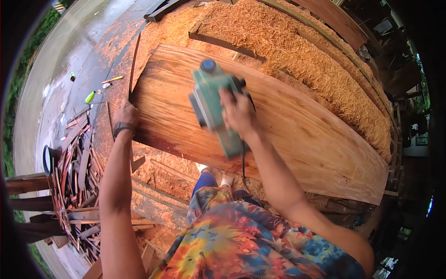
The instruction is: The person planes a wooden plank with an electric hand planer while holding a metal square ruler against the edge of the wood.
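Observation:
My right hand (239, 114) is closed around the handle of a green electric hand planer (211, 100), slightly blurred. The planer rests over the left half of a broad wooden board (288, 125) with wavy grain. Its dark power cord (243, 162) hangs past the board's near edge. At the board's left end, my left hand (126, 114) is closed on a long, thin wooden strip (135, 63), which extends above and below the fist. Part of the grip is hidden, and the wrist wears a dark band (124, 128).
Deep wood shavings (297, 51) cover the far side, crossed by timber beams (227, 45). Scrap wood strips (81, 162) are heaped at the left, near a black bucket-like object (49, 160). A lime-green item (90, 96) and a yellow stick (112, 80) lie on the ground.

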